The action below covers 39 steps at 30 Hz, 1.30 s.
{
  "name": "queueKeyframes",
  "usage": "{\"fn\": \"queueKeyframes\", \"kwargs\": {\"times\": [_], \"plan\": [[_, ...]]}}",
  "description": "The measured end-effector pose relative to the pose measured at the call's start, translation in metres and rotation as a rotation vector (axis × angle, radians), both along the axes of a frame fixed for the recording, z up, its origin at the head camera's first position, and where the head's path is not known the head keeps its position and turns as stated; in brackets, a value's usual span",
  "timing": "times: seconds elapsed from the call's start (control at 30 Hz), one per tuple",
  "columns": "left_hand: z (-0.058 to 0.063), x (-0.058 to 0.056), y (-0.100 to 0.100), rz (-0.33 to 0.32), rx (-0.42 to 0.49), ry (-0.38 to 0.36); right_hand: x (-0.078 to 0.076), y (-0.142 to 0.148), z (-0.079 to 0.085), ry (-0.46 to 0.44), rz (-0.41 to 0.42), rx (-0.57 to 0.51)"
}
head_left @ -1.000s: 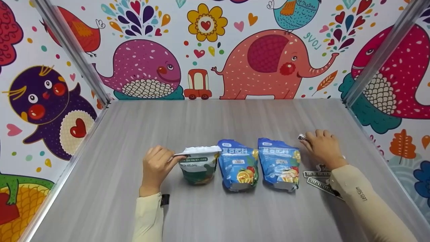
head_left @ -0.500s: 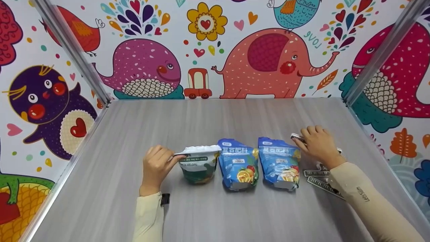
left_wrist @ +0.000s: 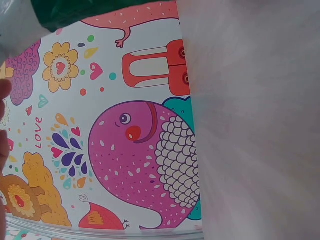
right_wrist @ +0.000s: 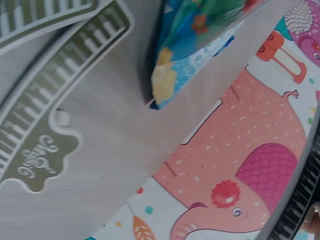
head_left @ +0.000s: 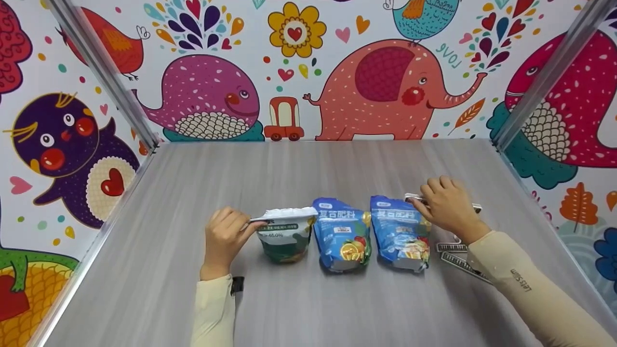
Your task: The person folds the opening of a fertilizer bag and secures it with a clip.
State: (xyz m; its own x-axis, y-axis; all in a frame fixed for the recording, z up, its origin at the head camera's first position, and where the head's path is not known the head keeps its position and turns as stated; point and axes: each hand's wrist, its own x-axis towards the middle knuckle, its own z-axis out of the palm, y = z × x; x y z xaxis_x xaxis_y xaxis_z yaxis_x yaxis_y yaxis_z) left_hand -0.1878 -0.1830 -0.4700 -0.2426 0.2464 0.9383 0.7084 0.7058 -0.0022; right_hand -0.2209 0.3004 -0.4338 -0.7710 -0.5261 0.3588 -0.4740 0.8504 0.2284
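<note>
My left hand (head_left: 224,236) pinches the upper left corner of a green and white pouch (head_left: 287,243), which stands on the table; its green side (left_wrist: 95,11) crosses the top of the left wrist view. The pouch's white top edge is exposed. My right hand (head_left: 444,207) holds a long piano-key-patterned clip (head_left: 413,197) near the top of the right-hand blue fertilizer pouch (head_left: 402,241). That clip (right_wrist: 292,197) shows at the right edge of the right wrist view. A second blue pouch (head_left: 342,241) stands in the middle, untouched by either hand.
Beside the right forearm lie two more piano-key clips, one straight across (head_left: 450,247) and one slanted (head_left: 465,266), partly under the sleeve. The grey table (head_left: 299,168) meets cartoon-printed walls (head_left: 299,72) at the back and sides, with metal corner posts.
My right hand has moved left and slightly away from me with the clip, bringing it to the right blue pouch's top. My left hand keeps its pinch on the green and white pouch.
</note>
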Motion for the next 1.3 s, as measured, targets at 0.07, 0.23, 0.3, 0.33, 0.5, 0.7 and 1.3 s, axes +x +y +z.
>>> {"fn": "queueKeyframes", "kwargs": {"times": [0.07, 0.23, 0.3, 0.33, 0.5, 0.7, 1.3], "plan": [[0.0, 0.0, 0.0, 0.0, 0.0, 0.002, 0.0, -0.003, 0.002, 0.027, 0.028, -0.016], [0.0, -0.001, 0.0, -0.003, -0.001, 0.003, 0.003, -0.011, 0.005, 0.08, 0.099, -0.064], [0.0, 0.0, 0.0, -0.002, -0.002, 0.003, 0.005, -0.014, 0.006, 0.101, 0.125, -0.08], [0.0, 0.0, 0.0, -0.001, -0.003, 0.004, 0.005, -0.016, 0.007, 0.111, 0.137, -0.089], [0.0, 0.0, -0.001, 0.001, -0.005, 0.007, 0.006, -0.025, 0.009, 0.183, 0.189, -0.11], [0.0, -0.001, 0.0, 0.01, -0.011, 0.02, 0.004, -0.032, 0.011, 0.304, 0.296, -0.124], [-0.001, -0.001, 0.0, 0.001, 0.001, 0.019, 0.007, -0.04, 0.019, 0.372, 0.374, -0.107]]}}
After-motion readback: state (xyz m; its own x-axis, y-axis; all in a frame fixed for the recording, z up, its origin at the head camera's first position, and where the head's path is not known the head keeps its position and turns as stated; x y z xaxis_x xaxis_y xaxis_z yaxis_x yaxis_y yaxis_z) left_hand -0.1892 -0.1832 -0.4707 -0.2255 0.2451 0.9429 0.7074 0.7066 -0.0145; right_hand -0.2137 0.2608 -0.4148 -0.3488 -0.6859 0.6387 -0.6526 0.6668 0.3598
